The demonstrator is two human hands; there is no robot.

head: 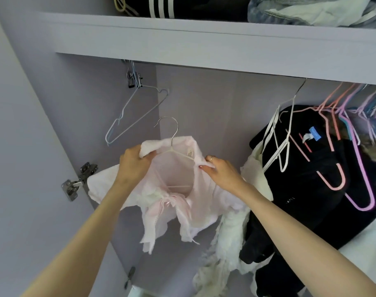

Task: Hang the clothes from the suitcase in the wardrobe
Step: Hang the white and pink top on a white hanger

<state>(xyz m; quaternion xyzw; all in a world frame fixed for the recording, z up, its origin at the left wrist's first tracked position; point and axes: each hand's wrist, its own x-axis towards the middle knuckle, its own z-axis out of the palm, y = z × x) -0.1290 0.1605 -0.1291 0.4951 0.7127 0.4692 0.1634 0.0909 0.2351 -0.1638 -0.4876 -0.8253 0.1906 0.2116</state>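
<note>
The wardrobe (43, 103) is pale lilac-grey on its walls, shelf and back panel. The garment (172, 185) on the white hanger (178, 154) is very pale pink with whiter patches at its edges and a small cream label at the neck; the hanger's hook is silver. An empty hanger (137, 113) at the upper left is light blue-white wire, beside silver clips. The hinge (77, 182) is shiny silver metal. At the right hangs a black garment (311, 179) with a blue tag and a white tag, under pink, purple and white hangers. A white crumpled cloth (227, 239) hangs below. On the shelf lies a black piece with three white stripes (161, 7) and a faded blue-grey bundle (300, 11).
</note>
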